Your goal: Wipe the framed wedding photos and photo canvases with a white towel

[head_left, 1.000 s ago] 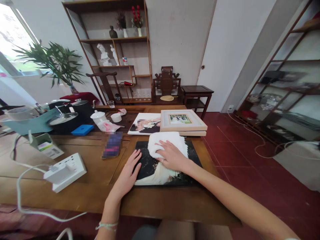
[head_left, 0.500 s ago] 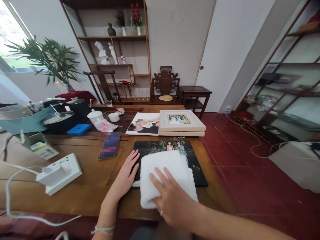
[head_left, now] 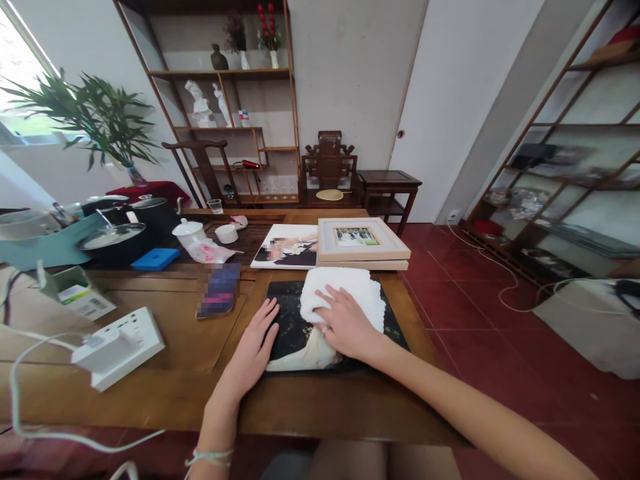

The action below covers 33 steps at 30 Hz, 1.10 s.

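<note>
A dark wedding photo panel (head_left: 289, 323) lies flat on the wooden table near its front edge. My left hand (head_left: 255, 343) rests on the panel's left edge, open, fingers stretched out. A folded white towel (head_left: 364, 285) covers the panel's upper middle and right. On top of the towel lies my right hand (head_left: 347, 325), fingers over it and the thumb near its lower-left edge. The couple in the picture is hidden under the towel. A pale trailing gown shows in the lower part of the picture.
Behind the panel are a white-edged photo print (head_left: 285, 247) and stacked light wooden frames (head_left: 364, 241). A blurred-out dark item (head_left: 219, 291), a white power strip (head_left: 123, 347) and a blue box (head_left: 155, 259) sit to the left. Red floor (head_left: 450, 300) lies beyond the table's right edge.
My right hand has slid the towel away from me across the panel, baring the panel's lower part and covering the pictured couple. My left hand has stayed in place.
</note>
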Each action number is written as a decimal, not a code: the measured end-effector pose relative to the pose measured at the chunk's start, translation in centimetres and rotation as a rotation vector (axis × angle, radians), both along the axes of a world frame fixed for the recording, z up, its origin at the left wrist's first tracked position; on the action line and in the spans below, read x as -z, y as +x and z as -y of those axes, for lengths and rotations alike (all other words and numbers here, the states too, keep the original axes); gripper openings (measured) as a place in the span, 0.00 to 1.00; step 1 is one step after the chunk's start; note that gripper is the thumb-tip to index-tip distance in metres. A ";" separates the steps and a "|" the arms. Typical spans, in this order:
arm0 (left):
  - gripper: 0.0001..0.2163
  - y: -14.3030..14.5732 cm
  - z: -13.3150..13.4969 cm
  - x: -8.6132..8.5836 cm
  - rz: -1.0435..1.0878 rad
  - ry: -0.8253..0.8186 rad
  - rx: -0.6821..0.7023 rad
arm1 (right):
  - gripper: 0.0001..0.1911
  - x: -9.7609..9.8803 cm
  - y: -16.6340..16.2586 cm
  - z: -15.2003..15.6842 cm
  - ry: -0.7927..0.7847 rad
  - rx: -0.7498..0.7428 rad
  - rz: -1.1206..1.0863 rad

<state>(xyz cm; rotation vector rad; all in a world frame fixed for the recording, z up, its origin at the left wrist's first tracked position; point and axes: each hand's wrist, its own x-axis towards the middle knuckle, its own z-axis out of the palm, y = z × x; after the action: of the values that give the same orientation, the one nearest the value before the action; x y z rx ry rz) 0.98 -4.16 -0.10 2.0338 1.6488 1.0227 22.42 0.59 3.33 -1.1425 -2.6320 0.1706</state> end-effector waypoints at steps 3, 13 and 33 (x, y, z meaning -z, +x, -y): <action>0.21 0.4 0.4 -0.8 0.108 0.056 -0.032 | 0.15 0.0 -1.4 1.2 0.028 -0.122 0.045; 0.23 0.4 0.3 -0.6 0.027 -0.012 -0.051 | 0.13 -0.9 0.9 7.0 -0.042 -0.498 0.044; 0.19 0.0 -0.4 0.7 -0.114 0.040 0.007 | 0.12 0.1 3.3 5.7 -0.069 -0.166 -0.008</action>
<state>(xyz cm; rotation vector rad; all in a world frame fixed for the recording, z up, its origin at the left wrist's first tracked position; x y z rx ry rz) 0.95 -3.77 -0.76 2.1587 1.6878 0.9612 25.72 -5.14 3.20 -0.9407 -2.7328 0.3003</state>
